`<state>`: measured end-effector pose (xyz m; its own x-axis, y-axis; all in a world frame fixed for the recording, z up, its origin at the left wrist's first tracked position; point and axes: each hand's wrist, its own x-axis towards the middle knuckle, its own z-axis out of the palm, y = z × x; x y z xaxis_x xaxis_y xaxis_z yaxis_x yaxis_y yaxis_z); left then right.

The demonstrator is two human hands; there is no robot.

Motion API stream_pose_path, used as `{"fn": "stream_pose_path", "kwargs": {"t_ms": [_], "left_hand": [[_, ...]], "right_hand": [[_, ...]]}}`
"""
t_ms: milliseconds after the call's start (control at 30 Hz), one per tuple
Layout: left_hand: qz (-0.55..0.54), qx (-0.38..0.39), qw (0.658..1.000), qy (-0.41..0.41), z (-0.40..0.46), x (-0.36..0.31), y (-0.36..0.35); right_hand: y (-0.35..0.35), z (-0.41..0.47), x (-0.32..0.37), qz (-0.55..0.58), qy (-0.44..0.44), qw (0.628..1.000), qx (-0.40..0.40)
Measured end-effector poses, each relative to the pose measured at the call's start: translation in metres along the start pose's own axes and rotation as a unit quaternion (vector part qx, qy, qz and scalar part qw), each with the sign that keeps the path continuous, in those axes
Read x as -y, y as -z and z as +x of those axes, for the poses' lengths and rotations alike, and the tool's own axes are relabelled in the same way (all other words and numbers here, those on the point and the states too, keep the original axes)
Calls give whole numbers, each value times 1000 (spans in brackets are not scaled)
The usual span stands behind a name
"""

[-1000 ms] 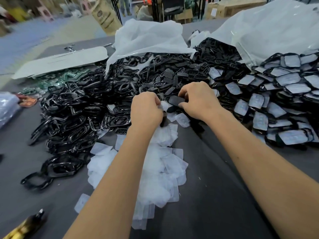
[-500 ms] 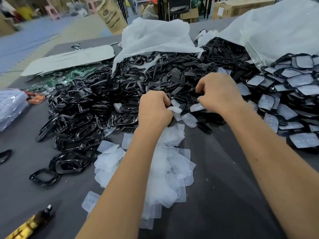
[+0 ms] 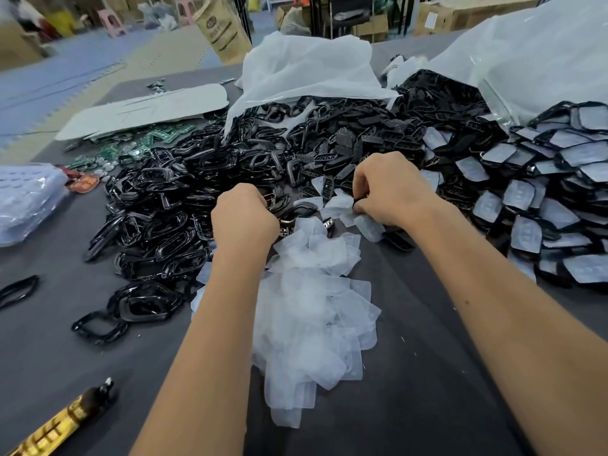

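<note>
Hands work close together at the near edge of the heap: the right hand [image 3: 393, 192] pinches a small black part [image 3: 357, 203] with a pale film clinging to it, just beside the left hand [image 3: 245, 222], whose fingers are curled under — whether they hold anything I cannot tell. Judging by the piles, the peeling is well begun but far from over; a drift of stripped films [image 3: 312, 311] lies on the tabletop [image 3: 418, 383] between the forearms, while a large stack of film-covered parts [image 3: 533, 199] waits at the right. Bare black frames [image 3: 158, 222] spread to the left. A white bag [image 3: 306, 74] lies open at the back, black pieces spilling from its mouth; a clear bag [image 3: 533, 57] at the right sags over more of them; a bluish bag [image 3: 26, 199] sits at the left edge — contents unclear.
</note>
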<state>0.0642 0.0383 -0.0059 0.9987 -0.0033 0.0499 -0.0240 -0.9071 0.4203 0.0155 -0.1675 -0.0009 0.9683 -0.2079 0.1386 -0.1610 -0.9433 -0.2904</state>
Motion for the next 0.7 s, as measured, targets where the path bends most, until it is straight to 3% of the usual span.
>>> {"fn": "stream_pose_path", "kwargs": {"t_ms": [233,367,433,533,600,700], "left_hand": [[-179,-85,980,-27,1,11,0],[-256,-123,958,-49,-3,19,-3],[-278,-127,950,-65,-6,22,-6],[-321,-111,936,-96,-13,26,-13],[-380,-77,915,-107,-16,29,-17],[-415,-49,899,-129,-17,30,-25]], "right_hand": [[-2,-1,-6,95,-64,983,-145],[-5,-6,10,188,-45,960,-201],[-11,-13,24,295,-19,939,-175],[-28,-25,46,502,22,862,-70],[-41,-31,51,561,37,826,-37],[-53,-36,50,586,30,809,-28]]}}
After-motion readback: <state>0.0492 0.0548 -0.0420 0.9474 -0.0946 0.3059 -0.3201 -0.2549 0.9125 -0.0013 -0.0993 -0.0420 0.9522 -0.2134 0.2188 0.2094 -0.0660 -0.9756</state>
